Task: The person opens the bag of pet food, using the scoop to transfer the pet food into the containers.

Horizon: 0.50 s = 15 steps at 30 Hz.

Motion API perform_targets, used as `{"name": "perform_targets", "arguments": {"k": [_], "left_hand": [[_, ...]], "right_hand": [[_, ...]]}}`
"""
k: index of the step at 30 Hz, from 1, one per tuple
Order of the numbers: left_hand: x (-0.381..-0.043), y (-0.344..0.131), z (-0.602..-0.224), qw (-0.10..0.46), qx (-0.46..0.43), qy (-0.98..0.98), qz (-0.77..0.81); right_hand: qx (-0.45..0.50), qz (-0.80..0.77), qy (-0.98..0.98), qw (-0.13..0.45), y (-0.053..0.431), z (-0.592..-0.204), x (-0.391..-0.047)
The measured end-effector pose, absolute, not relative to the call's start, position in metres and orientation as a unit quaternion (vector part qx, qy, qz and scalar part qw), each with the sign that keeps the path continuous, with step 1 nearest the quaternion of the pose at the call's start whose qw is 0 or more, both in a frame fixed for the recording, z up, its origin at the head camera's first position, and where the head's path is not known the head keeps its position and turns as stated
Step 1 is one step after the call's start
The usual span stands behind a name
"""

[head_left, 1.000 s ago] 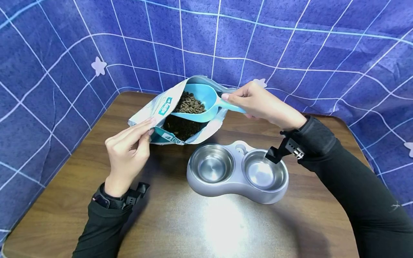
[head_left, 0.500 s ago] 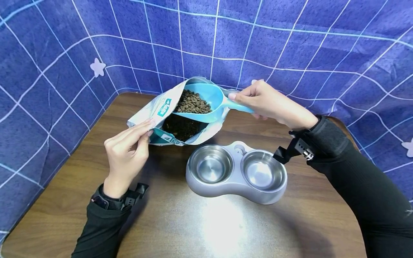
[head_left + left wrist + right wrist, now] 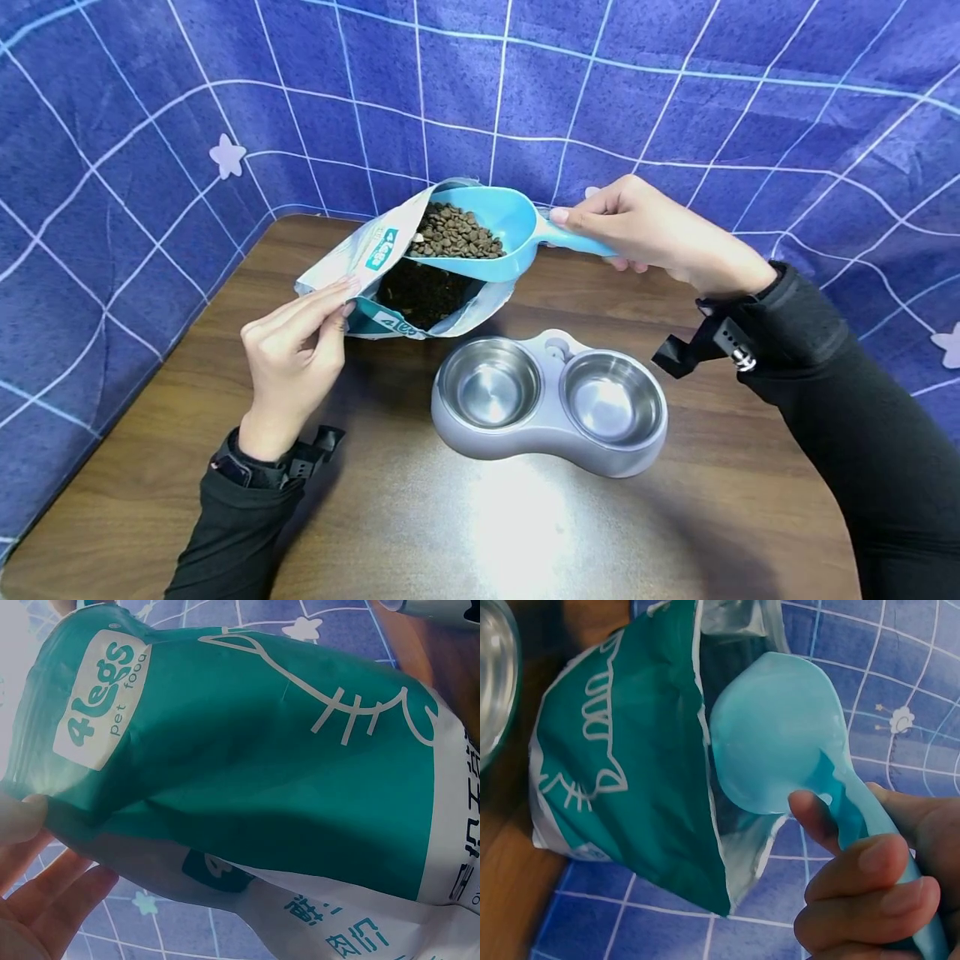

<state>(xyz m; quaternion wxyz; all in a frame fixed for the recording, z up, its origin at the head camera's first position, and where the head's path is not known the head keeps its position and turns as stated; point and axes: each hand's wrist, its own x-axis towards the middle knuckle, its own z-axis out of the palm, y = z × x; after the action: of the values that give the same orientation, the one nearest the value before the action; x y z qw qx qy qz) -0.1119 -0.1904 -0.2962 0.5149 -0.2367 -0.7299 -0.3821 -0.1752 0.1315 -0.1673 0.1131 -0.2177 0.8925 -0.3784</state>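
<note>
My left hand (image 3: 296,358) pinches the left edge of an open pet food bag (image 3: 390,242) between thumb and fingers. In the left wrist view the green front of the bag (image 3: 262,780) reads "4legs pet food". My right hand (image 3: 648,229) grips the handle of a light blue scoop (image 3: 517,225). Brown kibble (image 3: 461,233) fills much of the scoop, whose front end lies inside the bag's mouth. More dark kibble (image 3: 423,293) shows deeper in the bag. In the right wrist view the fingers (image 3: 855,900) curl round the scoop's handle (image 3: 870,802).
A grey double feeding stand (image 3: 551,442) with two steel bowls (image 3: 491,387) sits in front of the bag on the wooden table (image 3: 375,500). No food shows in either bowl. A blue grid-patterned cloth (image 3: 450,92) hangs behind the table.
The right hand has drawn the scoop rightward and a little up, so more of it and its kibble shows outside the bag. The left hand and bag have hardly moved.
</note>
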Motion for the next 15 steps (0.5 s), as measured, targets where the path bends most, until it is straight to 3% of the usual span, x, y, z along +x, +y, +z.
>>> {"name": "perform_targets", "arguments": {"k": [15], "left_hand": [[-0.123, -0.194, -0.297, 0.511, -0.238, -0.724, -0.397]], "right_hand": [[-0.198, -0.388, 0.892, 0.118, 0.15, -0.174, -0.177]]}}
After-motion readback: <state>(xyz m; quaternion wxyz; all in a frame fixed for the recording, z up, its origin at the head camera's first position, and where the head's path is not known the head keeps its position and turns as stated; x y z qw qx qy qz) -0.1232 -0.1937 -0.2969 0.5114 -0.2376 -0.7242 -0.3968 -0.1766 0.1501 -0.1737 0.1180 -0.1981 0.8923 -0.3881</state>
